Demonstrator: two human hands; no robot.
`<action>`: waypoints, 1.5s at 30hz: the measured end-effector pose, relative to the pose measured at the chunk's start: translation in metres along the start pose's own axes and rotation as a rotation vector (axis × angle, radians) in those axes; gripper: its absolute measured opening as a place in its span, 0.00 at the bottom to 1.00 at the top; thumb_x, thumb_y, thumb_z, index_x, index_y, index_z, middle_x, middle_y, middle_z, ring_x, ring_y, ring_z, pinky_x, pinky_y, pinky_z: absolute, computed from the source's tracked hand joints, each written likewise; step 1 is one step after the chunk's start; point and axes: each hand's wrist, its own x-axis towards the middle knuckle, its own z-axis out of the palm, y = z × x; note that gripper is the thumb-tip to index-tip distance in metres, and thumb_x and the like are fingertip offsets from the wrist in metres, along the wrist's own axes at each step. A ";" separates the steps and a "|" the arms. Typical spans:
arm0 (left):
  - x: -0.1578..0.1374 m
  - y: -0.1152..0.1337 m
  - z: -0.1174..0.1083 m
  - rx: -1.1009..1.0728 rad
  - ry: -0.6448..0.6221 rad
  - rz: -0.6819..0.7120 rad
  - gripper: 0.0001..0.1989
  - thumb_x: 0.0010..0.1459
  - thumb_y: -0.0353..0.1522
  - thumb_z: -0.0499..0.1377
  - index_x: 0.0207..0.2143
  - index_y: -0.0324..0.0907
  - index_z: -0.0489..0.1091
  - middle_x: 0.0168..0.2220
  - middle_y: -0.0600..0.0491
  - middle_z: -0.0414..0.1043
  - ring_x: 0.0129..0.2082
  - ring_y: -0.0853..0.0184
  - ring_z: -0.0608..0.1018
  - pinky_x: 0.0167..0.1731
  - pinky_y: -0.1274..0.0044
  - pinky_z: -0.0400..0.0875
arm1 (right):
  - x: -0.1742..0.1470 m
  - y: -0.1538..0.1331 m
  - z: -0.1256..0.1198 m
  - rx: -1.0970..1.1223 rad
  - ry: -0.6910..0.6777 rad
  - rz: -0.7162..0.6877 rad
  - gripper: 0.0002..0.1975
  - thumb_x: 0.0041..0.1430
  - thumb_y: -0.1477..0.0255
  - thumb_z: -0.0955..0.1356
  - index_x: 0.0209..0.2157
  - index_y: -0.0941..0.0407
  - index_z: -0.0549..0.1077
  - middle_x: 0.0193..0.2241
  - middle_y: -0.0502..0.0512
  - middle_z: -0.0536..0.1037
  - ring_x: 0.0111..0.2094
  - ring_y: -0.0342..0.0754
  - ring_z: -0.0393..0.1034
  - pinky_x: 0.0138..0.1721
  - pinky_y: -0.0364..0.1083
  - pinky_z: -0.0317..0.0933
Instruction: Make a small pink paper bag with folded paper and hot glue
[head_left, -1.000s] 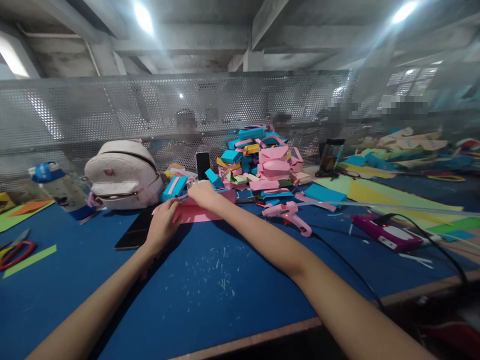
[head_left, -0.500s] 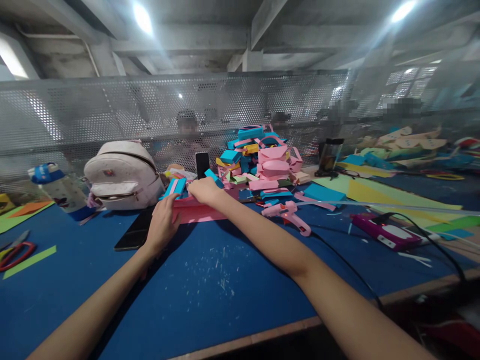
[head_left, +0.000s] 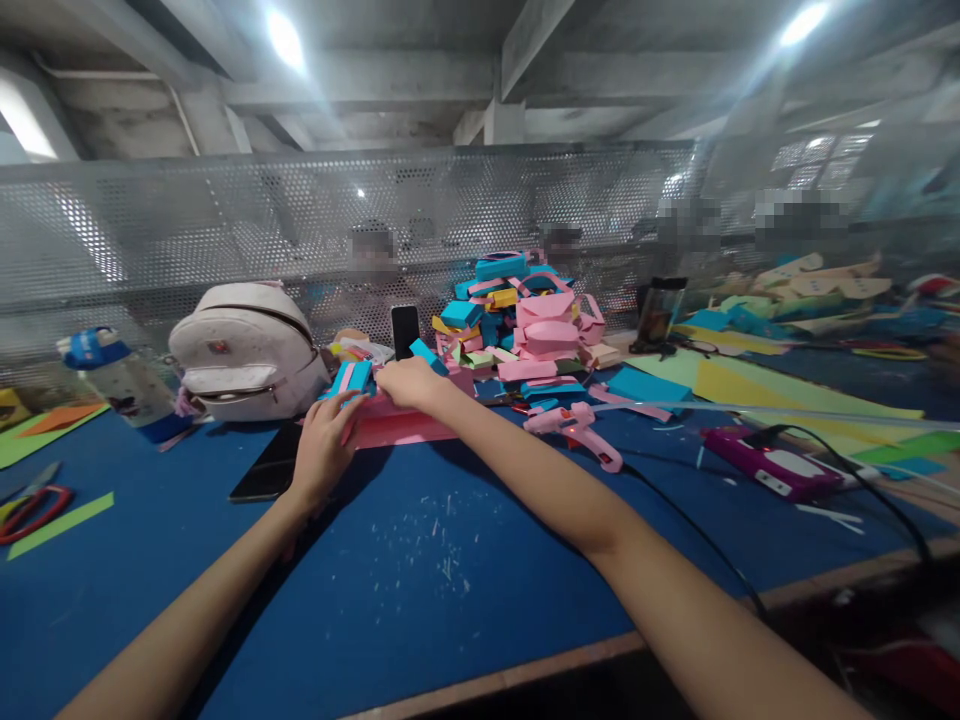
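Head view: The left hand (head_left: 321, 450) is resting at the left end of the pink paper (head_left: 405, 429); the right hand (head_left: 409, 384) is covering its upper part. The paper is lying toward the far side of the desk (head_left: 427, 560), between the flat phone (head_left: 264, 470) and the glue gun (head_left: 581, 432). Compared with half a second ago, the left fingers are sitting slightly farther right, while the right hand is hardly shifting; both hands are thus staying on the same piece. The left grip is curving part-closed; the right grip is bending inward. Whether either is holding the paper cannot be told, since the fingertips are mostly hiding. The left fingers are apparently masking part of the blue box (head_left: 363, 374) behind.
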 end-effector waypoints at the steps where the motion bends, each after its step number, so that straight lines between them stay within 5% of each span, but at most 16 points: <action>1: 0.000 0.001 -0.001 0.006 0.005 0.000 0.17 0.64 0.34 0.57 0.55 0.42 0.65 0.55 0.47 0.67 0.53 0.58 0.72 0.52 0.59 0.68 | 0.000 0.001 0.000 0.003 -0.009 -0.005 0.13 0.66 0.68 0.66 0.49 0.58 0.70 0.49 0.58 0.72 0.46 0.51 0.70 0.47 0.55 0.67; 12: -0.003 -0.001 0.003 0.086 -0.094 0.050 0.12 0.64 0.36 0.57 0.47 0.41 0.70 0.49 0.48 0.71 0.46 0.63 0.75 0.47 0.64 0.71 | 0.009 0.003 -0.002 0.047 -0.252 -0.092 0.16 0.65 0.64 0.66 0.49 0.59 0.70 0.46 0.57 0.74 0.42 0.49 0.72 0.43 0.53 0.69; 23: -0.005 0.000 0.002 0.090 -0.163 0.145 0.11 0.64 0.36 0.57 0.47 0.42 0.70 0.49 0.48 0.70 0.46 0.63 0.75 0.46 0.65 0.72 | 0.013 -0.019 0.032 -0.043 -0.314 -0.059 0.17 0.65 0.66 0.67 0.52 0.58 0.68 0.50 0.59 0.71 0.46 0.52 0.70 0.46 0.55 0.68; 35: 0.005 0.005 -0.011 0.058 0.020 0.204 0.09 0.64 0.34 0.57 0.44 0.40 0.71 0.46 0.50 0.72 0.43 0.64 0.76 0.45 0.66 0.72 | 0.022 -0.009 0.053 0.043 -0.293 0.032 0.17 0.65 0.66 0.67 0.52 0.58 0.68 0.50 0.59 0.71 0.46 0.52 0.70 0.45 0.55 0.68; 45: 0.009 0.008 -0.023 -0.051 0.257 0.208 0.07 0.65 0.33 0.55 0.38 0.39 0.71 0.40 0.52 0.75 0.41 0.65 0.77 0.48 0.65 0.69 | -0.015 -0.011 0.040 0.154 -0.144 0.123 0.14 0.68 0.68 0.63 0.52 0.60 0.69 0.51 0.58 0.71 0.47 0.51 0.70 0.47 0.54 0.65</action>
